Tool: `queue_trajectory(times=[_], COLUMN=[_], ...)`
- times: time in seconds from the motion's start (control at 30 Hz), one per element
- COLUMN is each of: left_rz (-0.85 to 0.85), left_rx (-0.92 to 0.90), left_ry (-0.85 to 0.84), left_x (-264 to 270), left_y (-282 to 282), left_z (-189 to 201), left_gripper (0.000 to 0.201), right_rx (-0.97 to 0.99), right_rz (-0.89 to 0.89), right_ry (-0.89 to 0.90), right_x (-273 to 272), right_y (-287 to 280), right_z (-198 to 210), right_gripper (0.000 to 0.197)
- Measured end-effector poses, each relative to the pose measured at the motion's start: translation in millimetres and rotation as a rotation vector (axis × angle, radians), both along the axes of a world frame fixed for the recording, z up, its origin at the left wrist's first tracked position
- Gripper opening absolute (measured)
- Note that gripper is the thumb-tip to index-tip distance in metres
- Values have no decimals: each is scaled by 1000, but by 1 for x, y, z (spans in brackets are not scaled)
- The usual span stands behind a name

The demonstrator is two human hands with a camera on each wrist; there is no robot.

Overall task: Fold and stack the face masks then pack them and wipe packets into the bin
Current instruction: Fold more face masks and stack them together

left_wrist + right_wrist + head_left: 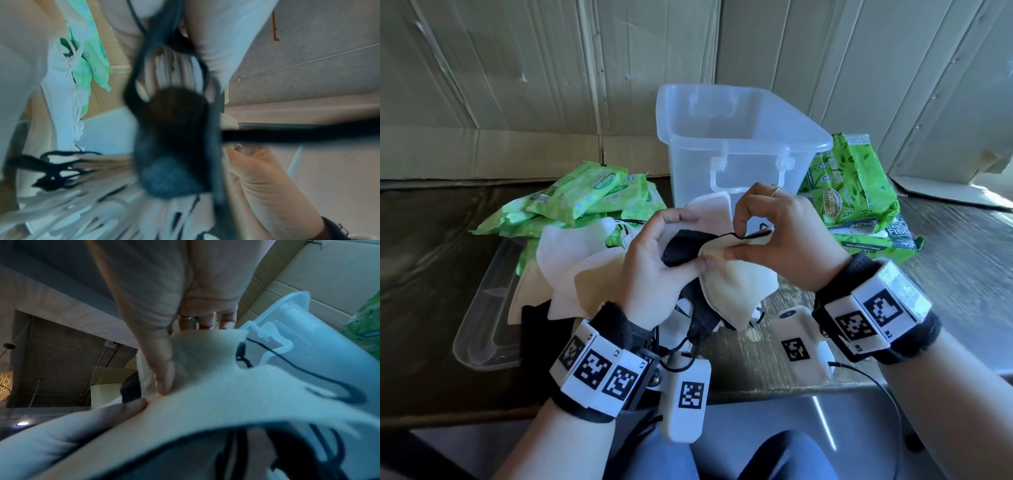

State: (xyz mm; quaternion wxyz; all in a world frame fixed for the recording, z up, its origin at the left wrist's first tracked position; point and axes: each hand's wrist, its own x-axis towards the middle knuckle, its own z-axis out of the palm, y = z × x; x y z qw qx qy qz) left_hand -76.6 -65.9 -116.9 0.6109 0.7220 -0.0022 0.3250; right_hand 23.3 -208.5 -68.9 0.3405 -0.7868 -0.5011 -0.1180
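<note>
masks in hand: cream mask (736,291) and black mask (685,248) are lifted together above the near table edge, directly in front of the person, between the two hands
long axis: the cream mask's folded top edge runs left to right from one hand to the other; its body hangs down toward the person
left hand (654,260): fingers curled round the black mask and the left end of the cream one, thumb pressing at the fold
right hand (774,233): thumb and forefinger pinch the cream mask's right end, other fingers arched above; the right wrist view shows the thumb flat against the cream fabric
nearer hand: neither, both grip the same pair, so the fold looks like a two-handed move, closing the edge between them
loose masks: white masks (565,263) lie heaped just left of the left hand, not yet stacked
bin (743,137): clear, open-topped, upright straight behind the hands, apparently nothing in it yet
lid (482,329): clear, flat on the table to the left, partly under the mask heap
wipe packets: green pile (592,195) left of the bin, larger packs (856,192) stacked right of it
in the way: black ear loops (688,342) dangle under the held masks and may snag; the bin's near wall stands between hands and opening, so a lift over the rim is likely needed
</note>
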Motion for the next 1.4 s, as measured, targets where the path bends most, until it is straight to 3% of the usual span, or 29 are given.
queue_trajectory(times=[0.1,0.3,0.4,0.5,0.63,0.8,0.97,1.1,1.23,1.27,1.33,1.4], left_rz=[-23,-57,-37,-29,32,170,149,44,-115,-113,-25,36], left_rx=[-16,-83,-103,-68,-19,-7,-124,-158,-152,-163,-230,-237], left_ry=[-16,-14,9,11,35,122,139,152,65,43,27,30], left_x=[0,0,1,0,-1,-3,-1,-5,-11,-9,-6,-2], left_y=[-1,-6,-4,-4,-2,4,-2,-13,-20,-18,-13,-9], left_z=[1,4,4,3,2,0,2,7,12,10,3,-5], left_gripper=[44,32,34,49,41,38,34,36,19,15,12,14], right_rx=[98,177,99,-71,-88,154,340,254,202,221,237,190], right_rz=[18,10,-19,-28,-49,-168,-467,-330,18,55,106,131], right_ry=[-10,-17,-42,-32,109,340,216,226,487,551,630,617], right_x=[-2,0,-1,-1,2,13,17,-1,-26,-27,-23,-18], right_y=[-2,-3,-4,-3,-11,-26,-29,-6,18,19,19,18], right_z=[-1,0,0,-1,0,6,14,5,-10,-12,-13,-14], right_gripper=[21,22,21,23,17,20,17,24,19,25,19,24])
